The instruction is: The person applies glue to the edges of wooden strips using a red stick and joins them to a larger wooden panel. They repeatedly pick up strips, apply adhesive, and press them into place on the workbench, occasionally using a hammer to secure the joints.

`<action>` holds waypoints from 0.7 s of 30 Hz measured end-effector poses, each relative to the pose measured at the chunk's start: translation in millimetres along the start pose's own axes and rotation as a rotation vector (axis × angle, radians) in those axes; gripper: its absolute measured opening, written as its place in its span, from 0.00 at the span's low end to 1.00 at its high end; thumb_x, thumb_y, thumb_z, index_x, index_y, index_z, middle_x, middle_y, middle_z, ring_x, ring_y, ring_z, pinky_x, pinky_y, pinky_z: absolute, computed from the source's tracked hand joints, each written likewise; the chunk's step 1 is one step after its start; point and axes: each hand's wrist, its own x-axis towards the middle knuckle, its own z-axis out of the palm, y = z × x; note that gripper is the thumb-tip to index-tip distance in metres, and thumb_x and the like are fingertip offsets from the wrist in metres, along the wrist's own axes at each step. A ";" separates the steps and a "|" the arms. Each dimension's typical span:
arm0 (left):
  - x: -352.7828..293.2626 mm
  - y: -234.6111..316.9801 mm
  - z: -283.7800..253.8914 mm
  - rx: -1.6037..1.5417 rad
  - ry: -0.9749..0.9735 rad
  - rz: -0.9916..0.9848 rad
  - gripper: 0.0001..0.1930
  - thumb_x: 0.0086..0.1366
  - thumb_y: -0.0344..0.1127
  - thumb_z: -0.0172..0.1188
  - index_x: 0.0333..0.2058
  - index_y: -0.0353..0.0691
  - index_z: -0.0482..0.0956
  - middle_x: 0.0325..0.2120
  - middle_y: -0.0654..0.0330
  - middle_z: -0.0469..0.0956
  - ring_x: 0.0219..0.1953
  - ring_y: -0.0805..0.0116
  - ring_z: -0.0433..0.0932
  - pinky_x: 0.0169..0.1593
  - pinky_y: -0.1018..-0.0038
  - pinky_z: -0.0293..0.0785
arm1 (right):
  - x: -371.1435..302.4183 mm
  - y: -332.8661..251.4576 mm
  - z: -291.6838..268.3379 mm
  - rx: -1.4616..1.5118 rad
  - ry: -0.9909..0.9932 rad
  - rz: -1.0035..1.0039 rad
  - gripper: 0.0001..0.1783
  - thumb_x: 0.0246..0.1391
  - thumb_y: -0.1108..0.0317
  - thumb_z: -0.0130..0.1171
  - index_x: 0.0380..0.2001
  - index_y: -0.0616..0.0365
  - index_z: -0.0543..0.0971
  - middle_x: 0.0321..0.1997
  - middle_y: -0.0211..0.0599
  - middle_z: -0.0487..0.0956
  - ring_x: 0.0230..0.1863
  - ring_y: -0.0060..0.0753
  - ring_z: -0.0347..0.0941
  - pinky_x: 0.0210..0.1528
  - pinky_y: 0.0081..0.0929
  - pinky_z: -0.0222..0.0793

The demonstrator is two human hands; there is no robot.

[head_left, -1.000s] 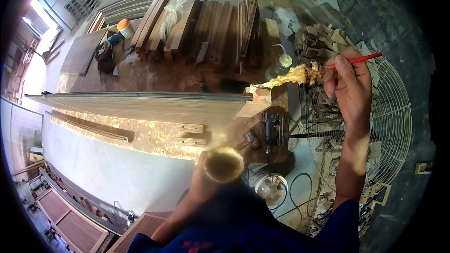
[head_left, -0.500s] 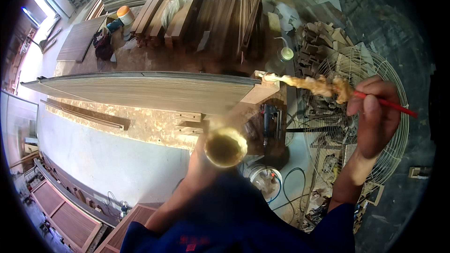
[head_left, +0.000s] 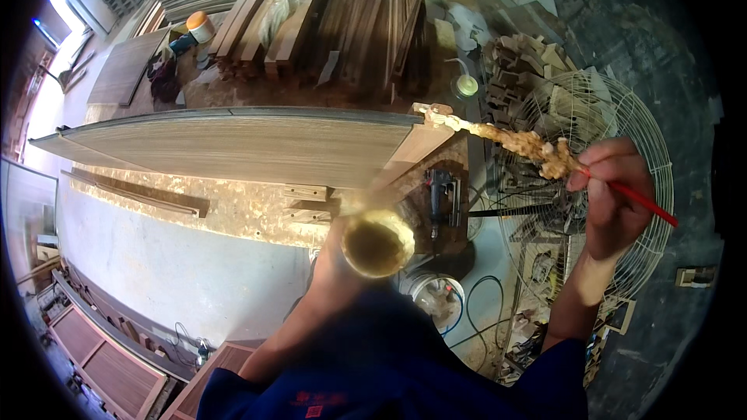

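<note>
In my right hand [head_left: 618,198] is a thin red stick [head_left: 644,204], pinched between thumb and fingers. Lumpy, yellow-brown dried glue [head_left: 537,152] coats most of its length toward the left. Its paler tip lies at the end of a wooden rail [head_left: 424,144], which joins the right end of a long wood-grain panel [head_left: 264,144]. Whether the tip touches the wood, I cannot tell. My left hand [head_left: 331,253] is wrapped round a cup [head_left: 379,243] with a yellowish, crusted rim, close to my body. The cup is blurred, and its inside looks dark.
The panel stands on a stained workbench [head_left: 233,201], with small wood blocks [head_left: 306,193] and a nail gun [head_left: 437,194] nearby. Stacked boards [head_left: 342,35] lie behind. A round wire fan guard [head_left: 657,171] and offcuts [head_left: 521,70] are at right, a white bucket [head_left: 436,299] below.
My right hand has moved slightly left and down with the stick, whose tip stays at the rail's end. The whole view has shifted a little. My left hand still holds the cup.
</note>
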 end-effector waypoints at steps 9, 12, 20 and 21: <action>0.4 25.1 -3.4 0.106 -0.048 0.020 0.30 0.55 0.19 0.70 0.57 0.36 0.73 0.50 0.56 0.81 0.51 0.65 0.81 0.54 0.67 0.79 | 1.0 2.7 -3.7 0.057 0.051 -0.004 0.06 0.60 0.74 0.59 0.39 0.63 0.78 0.43 0.47 0.79 0.27 0.23 0.75 0.31 0.20 0.75; 0.2 29.2 -1.9 0.045 -0.043 -0.047 0.30 0.54 0.20 0.71 0.57 0.36 0.74 0.50 0.56 0.82 0.51 0.66 0.81 0.55 0.68 0.79 | -3.3 5.8 3.1 0.226 0.052 0.107 0.05 0.60 0.75 0.59 0.39 0.64 0.77 0.43 0.47 0.78 0.27 0.23 0.75 0.32 0.21 0.74; -0.6 33.3 5.4 -0.200 -0.038 -0.150 0.27 0.60 0.18 0.64 0.59 0.35 0.72 0.51 0.55 0.81 0.52 0.64 0.81 0.54 0.67 0.80 | -16.5 21.8 6.1 0.231 0.273 0.417 0.08 0.66 0.70 0.52 0.37 0.64 0.76 0.29 0.40 0.78 0.25 0.25 0.73 0.29 0.23 0.71; 0.4 31.6 5.3 -0.227 -0.043 -0.171 0.26 0.61 0.17 0.63 0.59 0.35 0.72 0.52 0.54 0.81 0.52 0.64 0.81 0.54 0.67 0.80 | -15.6 20.1 8.6 0.268 0.261 0.417 0.08 0.66 0.70 0.52 0.38 0.64 0.76 0.29 0.40 0.78 0.24 0.25 0.73 0.29 0.23 0.71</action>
